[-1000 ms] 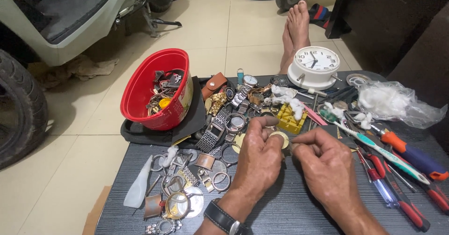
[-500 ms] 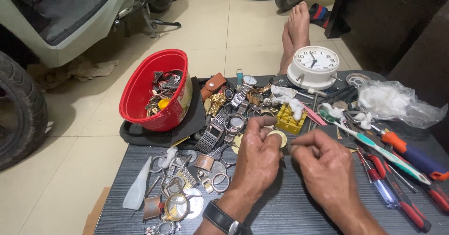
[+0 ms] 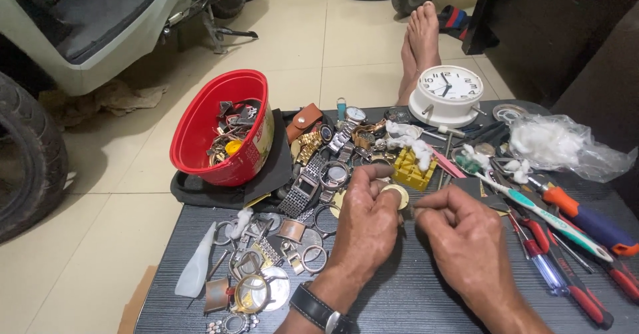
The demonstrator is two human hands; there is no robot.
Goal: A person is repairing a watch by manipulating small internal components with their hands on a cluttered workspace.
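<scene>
My left hand pinches a small round gold-coloured watch part between thumb and fingers, held just above the dark table. My right hand sits right beside it, fingertips closed on a thin pointed tool whose tip touches the edge of the round part. A black wristwatch is on my left wrist.
A red bowl of watch scraps stands at the table's left. Loose watch cases, rings and straps lie left of my hands. A white clock, yellow block, cotton bag, toothbrush and screwdrivers lie to the right.
Both hands stay nearly still around the round part; only the fingers shift slightly.
</scene>
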